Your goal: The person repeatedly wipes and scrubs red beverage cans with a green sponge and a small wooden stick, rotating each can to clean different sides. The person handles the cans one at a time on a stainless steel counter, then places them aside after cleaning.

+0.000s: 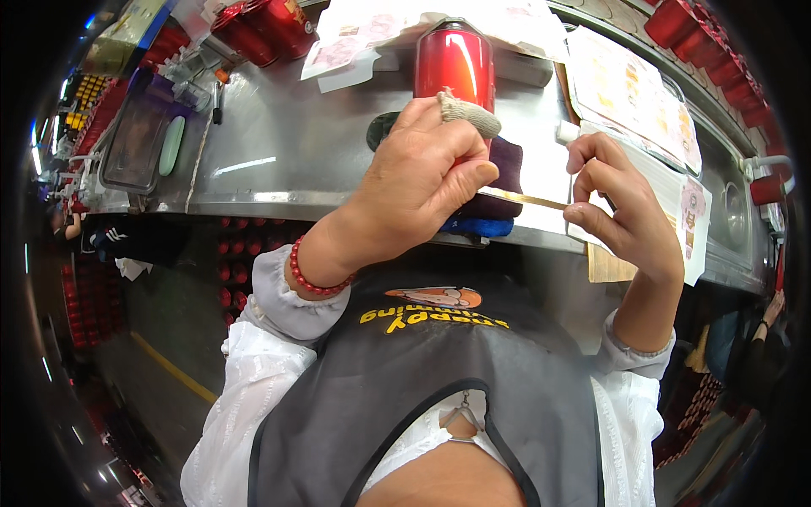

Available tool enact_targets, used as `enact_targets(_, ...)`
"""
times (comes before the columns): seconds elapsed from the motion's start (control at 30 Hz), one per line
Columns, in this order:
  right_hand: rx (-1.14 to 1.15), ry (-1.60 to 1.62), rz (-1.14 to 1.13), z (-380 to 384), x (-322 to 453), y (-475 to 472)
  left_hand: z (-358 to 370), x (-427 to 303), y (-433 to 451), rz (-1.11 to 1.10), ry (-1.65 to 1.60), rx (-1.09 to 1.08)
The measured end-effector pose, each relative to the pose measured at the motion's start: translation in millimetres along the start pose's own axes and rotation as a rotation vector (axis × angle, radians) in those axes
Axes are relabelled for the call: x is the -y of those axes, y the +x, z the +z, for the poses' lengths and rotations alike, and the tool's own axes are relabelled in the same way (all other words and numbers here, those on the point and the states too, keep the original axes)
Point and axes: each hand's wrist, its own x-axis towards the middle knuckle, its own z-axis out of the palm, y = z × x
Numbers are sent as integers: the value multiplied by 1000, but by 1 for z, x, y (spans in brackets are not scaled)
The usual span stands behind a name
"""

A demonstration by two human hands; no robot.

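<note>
A glossy red metal can (pixel 453 63) lies on the steel bench with its dark end away from me. My left hand (pixel 424 165) is closed over its near part, and a knitted fabric sleeve (pixel 472 117) covers one finger. From beneath the left thumb a narrow gold strip (pixel 532 199) stretches to the right. My right hand (pixel 624 203) pinches the strip's far end between thumb and a bent finger. Whether the strip's other end is stuck to the can is hidden. Under the can and left hand is a dark maroon cloth pad (pixel 507 165), with a blue cloth (pixel 485 226) below it.
Printed sheets (pixel 627 76) lie at right, beside a white stack of paper (pixel 633 171). At left are a clear plastic tray (pixel 130 152), a pale green oval object (pixel 172 146) and a marker pen (pixel 217 104). More red cans (pixel 247 32) stand behind. A co-worker's hand (pixel 773 307) shows far right.
</note>
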Motion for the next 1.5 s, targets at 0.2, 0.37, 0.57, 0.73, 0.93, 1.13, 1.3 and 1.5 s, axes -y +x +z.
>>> enact_targets(0.2,7,98,26,-7,-3,-4,-2,0,2,47,220,-67)
enact_targets(0.37,-52,110,13,-11,0,-3,-3,-2,16,129,149,-274)
enact_targets(0.57,-183,82,-125,-18,0,-3,-14,-7,33,84,-353,-328)
enact_targets(0.73,-215,86,-115,-17,7,1,38,-18,49,164,-180,67)
enact_targets(0.93,-197,108,-42,-17,2,-11,51,-14,49,58,-235,138)
enact_targets(1.13,-146,185,20,-17,-3,-14,48,-10,46,-23,-305,118)
enact_targets(1.3,-81,235,-26,-15,-10,-13,47,-3,42,10,-261,44)
enact_targets(1.5,-71,270,-37,-16,-14,-15,43,-5,41,56,-135,42)
